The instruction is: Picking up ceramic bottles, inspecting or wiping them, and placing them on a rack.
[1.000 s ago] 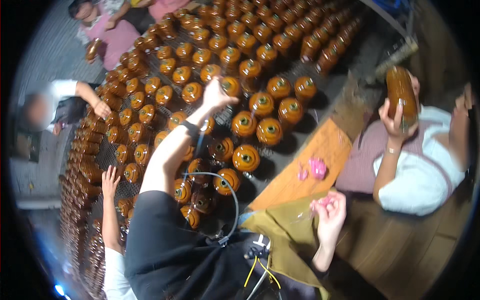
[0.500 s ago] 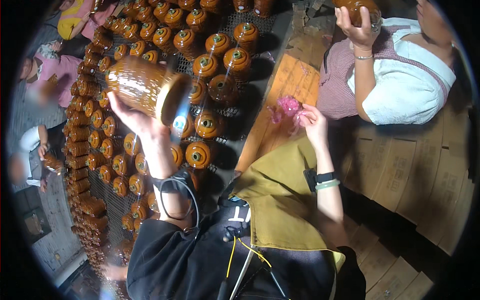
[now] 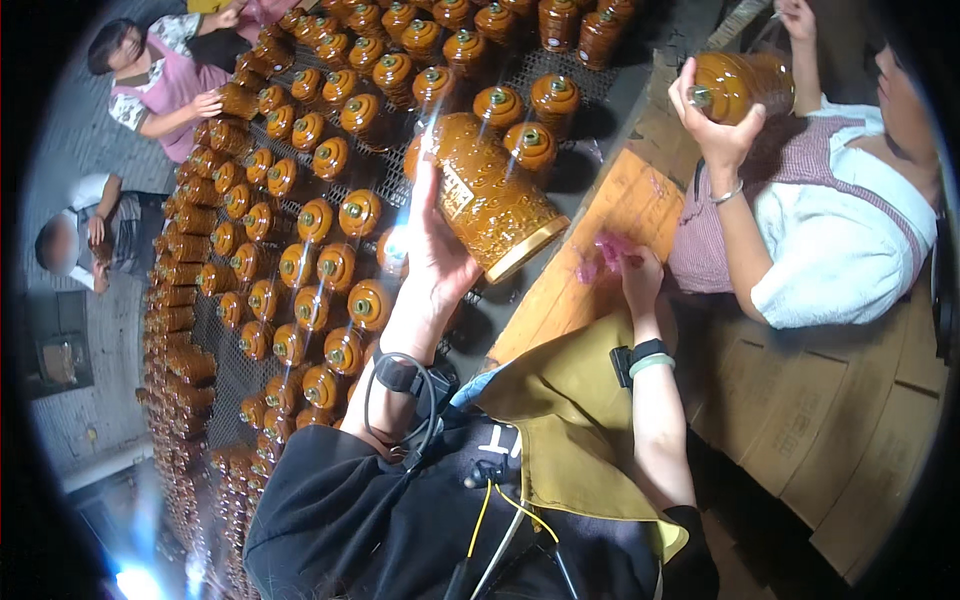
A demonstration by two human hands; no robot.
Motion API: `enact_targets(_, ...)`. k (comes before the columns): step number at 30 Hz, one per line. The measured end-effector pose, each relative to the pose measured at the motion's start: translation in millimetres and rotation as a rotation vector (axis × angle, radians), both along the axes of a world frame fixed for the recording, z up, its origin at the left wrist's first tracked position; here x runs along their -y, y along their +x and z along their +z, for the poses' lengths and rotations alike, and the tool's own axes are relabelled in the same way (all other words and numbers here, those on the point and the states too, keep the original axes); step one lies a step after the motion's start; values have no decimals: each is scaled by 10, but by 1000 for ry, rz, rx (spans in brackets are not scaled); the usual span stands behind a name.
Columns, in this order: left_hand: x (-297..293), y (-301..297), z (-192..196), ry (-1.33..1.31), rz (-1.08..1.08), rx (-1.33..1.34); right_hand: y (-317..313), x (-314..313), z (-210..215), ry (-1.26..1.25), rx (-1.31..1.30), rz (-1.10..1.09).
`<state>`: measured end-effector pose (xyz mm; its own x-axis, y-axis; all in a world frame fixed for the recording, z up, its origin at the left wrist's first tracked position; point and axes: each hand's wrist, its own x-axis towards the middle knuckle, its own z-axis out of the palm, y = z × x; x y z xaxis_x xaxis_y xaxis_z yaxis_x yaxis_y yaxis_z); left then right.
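- Since half a second ago the embossed, glazed brown ceramic jar (image 3: 487, 200) has swung from the person's left toward the middle, and it now tilts with its gold-rimmed flat base pointing down and to the right.
- The left hand (image 3: 432, 250) has its grip closed on the jar: the fingers wrap the lower body from behind and the palm lies against its left side.
- The jar hangs in the air above the near right edge of the dark mesh surface (image 3: 395, 180), just over the strip of orange wooden board (image 3: 600, 235) beside it.
- The right hand (image 3: 632, 268) has shifted little; its grip is pinched shut on a small crumpled pink cloth (image 3: 608, 250) that rests on the board, near the jar's base but apart from it.
- Rows of matching brown jars (image 3: 330, 265) stand upright on the mesh, filling it to the far edge.
- At the right a seated person (image 3: 840, 230) in a white top holds another brown jar (image 3: 740, 85) raised in one hand.
- Two more people (image 3: 150, 80) sit along the far left edge.
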<state>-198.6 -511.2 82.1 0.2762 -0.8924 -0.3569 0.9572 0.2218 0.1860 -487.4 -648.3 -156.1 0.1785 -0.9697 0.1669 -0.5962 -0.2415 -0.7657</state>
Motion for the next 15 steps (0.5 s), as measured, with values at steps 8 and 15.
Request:
enact_targets(8, -14, -45, -39, -52, -26, 62, -41, 269, -83, 140, -46, -34)
enact_targets(15, 9, -6, -36, 128, 68, 308, 112, 190, 265, 240, 71, -3)
